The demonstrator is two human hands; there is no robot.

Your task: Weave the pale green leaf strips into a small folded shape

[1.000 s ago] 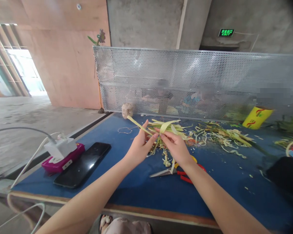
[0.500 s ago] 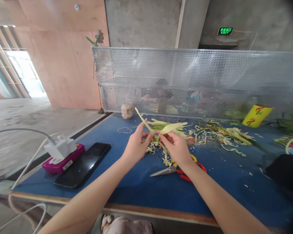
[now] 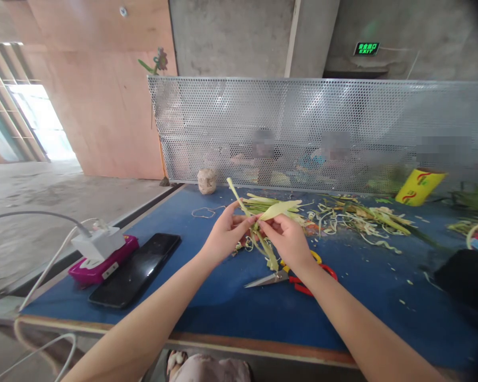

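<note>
Head view: my left hand (image 3: 223, 236) and right hand (image 3: 289, 239) pinch leaf strips (image 3: 276, 209), ends loose; trimmings (image 3: 358, 217) far right, scissors (image 3: 287, 276) near.

It was a workshop. Bare gray walls (image 3: 231, 37) and a green exit sign (image 3: 367, 49) stood at the top of the frame. A metal screen (image 3: 322, 132) split the blue table (image 3: 223, 313), with leaf scraps (image 3: 362, 220) and scissors (image 3: 290, 276) in the middle.

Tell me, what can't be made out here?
Head view throughout.
- How the leaf strips cross: covered by the left hand and right hand.
- Scissors handles: partly under the right forearm.
- Black object: cut by the right edge, in shadow.
- Perforated screen: what lies behind is blurred.
</note>
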